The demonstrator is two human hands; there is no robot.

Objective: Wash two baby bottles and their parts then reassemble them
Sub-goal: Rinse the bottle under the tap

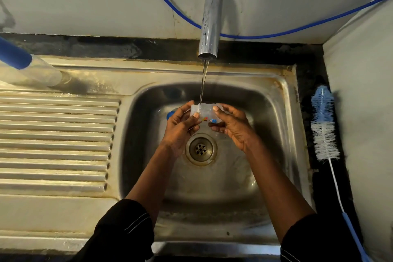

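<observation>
While rinsed under tap (pixel 209 17), gripped at both ends by left hand (pixel 180 125) and right hand (pixel 234 125), fingers (pixel 190 118) curled round bottle (pixel 205 114), 12 o'clock of drain (pixel 201 149). Brush (pixel 324 123) on bench (pixel 314 70), 3 o'clock of sink (pixel 282 83).

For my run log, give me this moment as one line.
phase: rinse | left hand: grips bottle | right hand: grips bottle | bottle: under tap stream, over sink | bottle brush: lying right of sink

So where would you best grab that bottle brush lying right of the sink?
By its blue handle at the near end, coming from above: the bottle brush lies flat along the counter, bristles pointing away, with the wall close on its right.
</observation>
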